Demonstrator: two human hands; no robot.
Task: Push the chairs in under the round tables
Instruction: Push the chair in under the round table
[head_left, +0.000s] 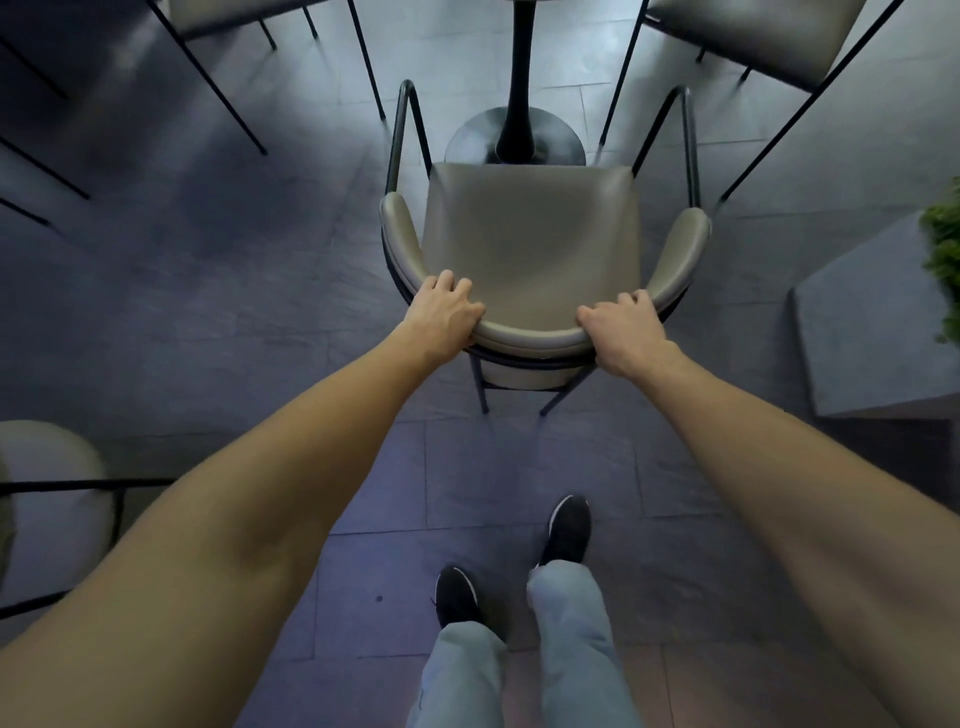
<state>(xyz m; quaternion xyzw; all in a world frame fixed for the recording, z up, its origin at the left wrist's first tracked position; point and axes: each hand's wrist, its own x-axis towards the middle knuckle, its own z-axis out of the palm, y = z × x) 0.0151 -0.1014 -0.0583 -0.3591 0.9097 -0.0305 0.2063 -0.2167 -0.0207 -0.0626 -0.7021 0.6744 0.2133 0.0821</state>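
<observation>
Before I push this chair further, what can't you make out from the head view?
- Round table top: cut off by the upper edge; only the pedestal and base show.
- Chair front legs: hidden beneath its own seat.
- Left hand and right hand: the fingers curl over the backrest, so their tips are partly out of sight.
- Neighbouring chairs: cropped by the frame.
- Plant: blurred and cut by the right edge.

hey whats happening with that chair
A person stands behind a grey-green armchair, gripping the curved top of its backrest with the left hand and right hand. The chair faces the black pedestal base of a table, its front edge just short of the base. Two more chairs flank the pedestal, and a planter sits at right.
</observation>
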